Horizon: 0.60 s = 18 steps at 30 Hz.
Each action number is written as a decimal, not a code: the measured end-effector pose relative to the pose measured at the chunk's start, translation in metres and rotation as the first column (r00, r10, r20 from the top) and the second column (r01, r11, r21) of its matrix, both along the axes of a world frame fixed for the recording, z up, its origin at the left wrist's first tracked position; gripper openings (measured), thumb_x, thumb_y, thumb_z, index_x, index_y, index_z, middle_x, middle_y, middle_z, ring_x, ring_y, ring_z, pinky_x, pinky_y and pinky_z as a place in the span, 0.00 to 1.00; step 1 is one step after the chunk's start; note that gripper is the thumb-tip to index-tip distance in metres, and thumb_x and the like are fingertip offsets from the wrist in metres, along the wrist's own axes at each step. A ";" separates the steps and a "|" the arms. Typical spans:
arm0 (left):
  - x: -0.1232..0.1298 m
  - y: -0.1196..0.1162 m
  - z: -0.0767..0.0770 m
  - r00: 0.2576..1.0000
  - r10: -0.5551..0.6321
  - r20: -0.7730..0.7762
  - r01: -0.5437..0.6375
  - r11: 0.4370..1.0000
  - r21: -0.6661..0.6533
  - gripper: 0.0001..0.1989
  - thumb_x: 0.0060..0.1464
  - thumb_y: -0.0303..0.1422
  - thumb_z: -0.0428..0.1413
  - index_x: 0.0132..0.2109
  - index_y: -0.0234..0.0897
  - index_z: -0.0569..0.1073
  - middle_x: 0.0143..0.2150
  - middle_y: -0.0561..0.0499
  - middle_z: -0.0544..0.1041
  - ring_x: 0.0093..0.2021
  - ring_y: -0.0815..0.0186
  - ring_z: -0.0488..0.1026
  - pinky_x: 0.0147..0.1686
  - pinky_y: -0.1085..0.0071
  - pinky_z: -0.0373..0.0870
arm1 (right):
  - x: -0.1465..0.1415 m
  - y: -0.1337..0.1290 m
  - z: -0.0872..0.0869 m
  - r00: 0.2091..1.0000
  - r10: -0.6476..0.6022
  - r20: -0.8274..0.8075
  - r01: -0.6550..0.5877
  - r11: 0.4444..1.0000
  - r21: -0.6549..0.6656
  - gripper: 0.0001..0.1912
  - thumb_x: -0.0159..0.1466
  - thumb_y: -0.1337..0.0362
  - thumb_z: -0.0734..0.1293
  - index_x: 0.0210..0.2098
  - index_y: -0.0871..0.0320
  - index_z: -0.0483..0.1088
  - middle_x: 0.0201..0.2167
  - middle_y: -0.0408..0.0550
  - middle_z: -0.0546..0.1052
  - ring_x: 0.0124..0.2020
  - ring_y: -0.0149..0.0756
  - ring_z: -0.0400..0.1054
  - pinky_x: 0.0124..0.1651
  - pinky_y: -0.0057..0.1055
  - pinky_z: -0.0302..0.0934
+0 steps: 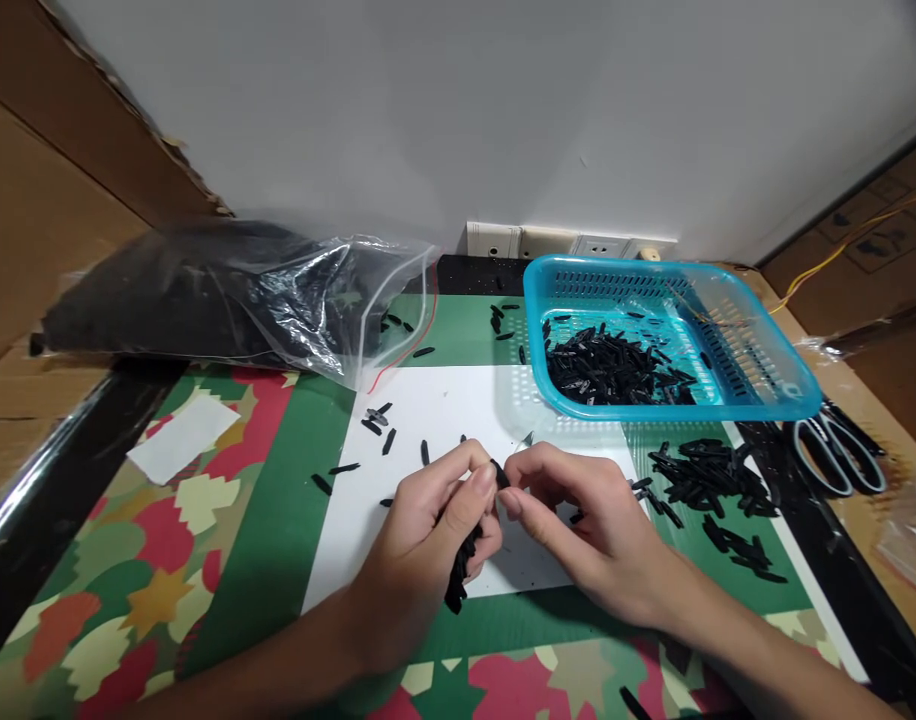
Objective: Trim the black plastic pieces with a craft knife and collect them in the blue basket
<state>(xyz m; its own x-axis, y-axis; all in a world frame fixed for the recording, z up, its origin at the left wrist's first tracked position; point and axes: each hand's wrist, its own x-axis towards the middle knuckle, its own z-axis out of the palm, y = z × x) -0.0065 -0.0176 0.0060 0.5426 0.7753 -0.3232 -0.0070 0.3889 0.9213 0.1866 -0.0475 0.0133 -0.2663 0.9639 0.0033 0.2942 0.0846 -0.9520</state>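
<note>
My left hand (443, 510) is closed round a bunch of small black strips (458, 580), whose ends stick out below the palm. Between its thumb and forefinger, one black strip (500, 474) pokes out toward the other hand. My right hand (585, 510) is closed in a pinch at the tip of that same strip, so the two hands almost meet. Just behind the right fingers a small shiny pointed tip (528, 440) shows; I cannot tell whether it is held. Under both hands lies a white sheet (435, 400) with scattered black strips (389, 440).
A blue plastic basket (675, 411) with black strips and thin sticks stands at back right. Nearby are a pile of strips (713, 480) and scissors (837, 455). A zip bag (225, 300) full of black material lies at back left, beside a paper scrap (184, 438). Wall sockets (608, 247) are behind.
</note>
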 end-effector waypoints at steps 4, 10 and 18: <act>0.000 -0.001 0.003 1.000 -0.016 0.023 0.016 1.000 -0.014 0.22 0.72 0.51 0.52 0.34 0.41 0.63 0.20 0.61 0.65 0.21 0.73 0.58 0.22 0.77 0.57 | 0.007 0.001 0.002 0.999 0.032 0.025 -0.032 0.999 0.034 0.10 0.78 0.60 0.64 0.41 0.56 0.71 0.31 0.41 0.73 0.30 0.31 0.64 0.35 0.28 0.57; -0.002 -0.002 0.004 0.999 -0.037 0.028 0.038 0.999 -0.031 0.21 0.73 0.50 0.51 0.35 0.40 0.65 0.21 0.60 0.65 0.21 0.74 0.58 0.22 0.76 0.55 | 0.011 0.001 0.003 0.995 0.084 0.044 -0.088 0.993 0.076 0.09 0.79 0.61 0.62 0.44 0.55 0.73 0.34 0.42 0.76 0.34 0.31 0.68 0.39 0.27 0.59; 0.000 -0.002 0.002 1.000 -0.025 0.002 0.025 1.000 0.006 0.21 0.74 0.48 0.50 0.35 0.41 0.63 0.22 0.61 0.65 0.21 0.73 0.59 0.23 0.75 0.57 | 0.002 0.000 0.001 0.996 -0.062 -0.064 0.065 0.996 0.053 0.08 0.77 0.59 0.66 0.44 0.56 0.74 0.33 0.41 0.76 0.31 0.29 0.67 0.34 0.27 0.58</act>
